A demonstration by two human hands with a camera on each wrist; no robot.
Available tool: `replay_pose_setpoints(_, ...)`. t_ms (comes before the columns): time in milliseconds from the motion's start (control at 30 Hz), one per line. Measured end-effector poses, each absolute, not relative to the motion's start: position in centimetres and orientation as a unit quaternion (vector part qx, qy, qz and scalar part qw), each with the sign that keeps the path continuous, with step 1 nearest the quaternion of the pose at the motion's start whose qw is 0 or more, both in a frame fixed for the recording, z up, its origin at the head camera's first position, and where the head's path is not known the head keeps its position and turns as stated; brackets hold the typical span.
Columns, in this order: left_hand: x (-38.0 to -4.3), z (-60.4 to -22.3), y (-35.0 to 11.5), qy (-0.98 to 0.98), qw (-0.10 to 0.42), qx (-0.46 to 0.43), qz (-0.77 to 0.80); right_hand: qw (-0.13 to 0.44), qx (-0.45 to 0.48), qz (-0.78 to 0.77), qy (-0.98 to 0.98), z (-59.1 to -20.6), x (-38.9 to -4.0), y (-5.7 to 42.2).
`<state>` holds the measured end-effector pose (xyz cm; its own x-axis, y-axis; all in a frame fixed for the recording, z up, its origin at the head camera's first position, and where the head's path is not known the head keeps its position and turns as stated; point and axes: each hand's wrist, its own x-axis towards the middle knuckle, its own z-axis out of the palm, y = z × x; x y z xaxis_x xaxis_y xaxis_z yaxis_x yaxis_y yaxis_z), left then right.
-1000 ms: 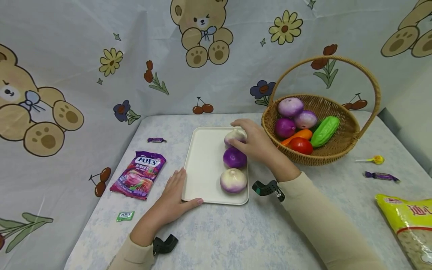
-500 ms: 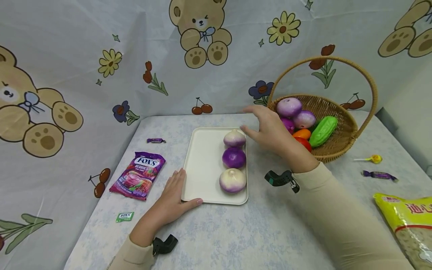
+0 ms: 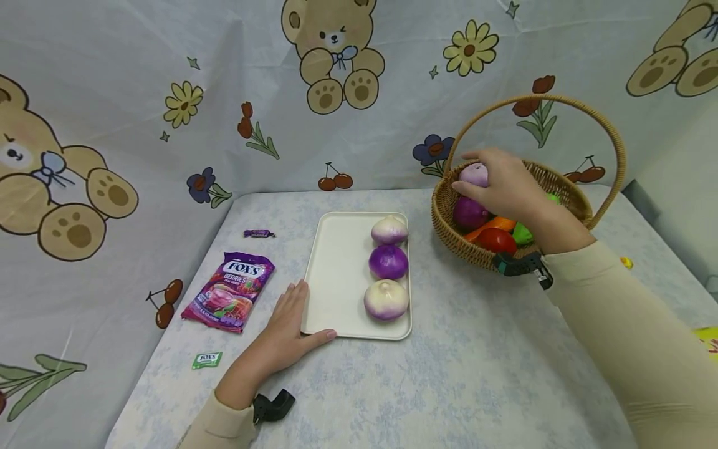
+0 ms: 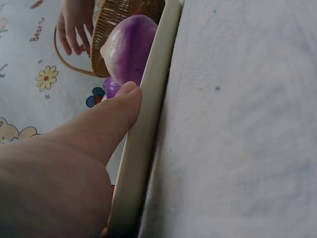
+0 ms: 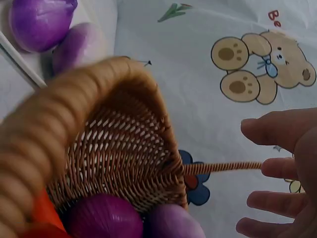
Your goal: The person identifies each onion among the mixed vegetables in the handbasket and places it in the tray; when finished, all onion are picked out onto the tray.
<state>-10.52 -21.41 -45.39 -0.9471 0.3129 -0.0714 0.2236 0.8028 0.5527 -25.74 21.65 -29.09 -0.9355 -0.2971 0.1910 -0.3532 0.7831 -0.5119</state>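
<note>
My left hand (image 3: 283, 333) rests at the near left corner of a white tray (image 3: 333, 268), fingers along its left side and thumb (image 4: 121, 106) on the front rim. Along the tray's right side stand a white-topped onion (image 3: 389, 231), a deep purple onion (image 3: 388, 262) and a white-and-purple onion (image 3: 386, 300). My right hand (image 3: 507, 184) hovers over a wicker basket (image 3: 449, 240), nearest a pale purple onion (image 3: 475, 174); its fingers are spread and hold nothing in the right wrist view. A dark purple onion (image 3: 470, 213) lies below it. My hand hides part of the basket's contents.
A tomato (image 3: 497, 241), a carrot (image 3: 473, 233) and a partly hidden green vegetable (image 3: 523, 235) lie in the basket, whose handle (image 3: 608, 125) arches overhead. Left of the tray are a Fox's candy bag (image 3: 230, 290), a green candy (image 3: 207, 360) and a purple-wrapped candy (image 3: 259, 234).
My right hand has let go of the far onion on the tray and moved right to above the basket. My left hand has stayed at the tray.
</note>
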Motion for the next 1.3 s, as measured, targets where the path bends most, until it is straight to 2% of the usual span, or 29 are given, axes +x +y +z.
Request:
replay_pose_setpoints(367, -10.7, -45.5, -21.5, 0.946, 0.081, 0.143, 0.278, 0.004, 0.154, 0.250, -0.956, -29.9, -29.2, 25.9)
replay_pose_setpoints(1300, -10.5, -45.5, -21.5, 0.946, 0.078, 0.144, 0.281, -0.027, 0.151, 0.241, -0.958, -31.2, -30.6, 25.9)
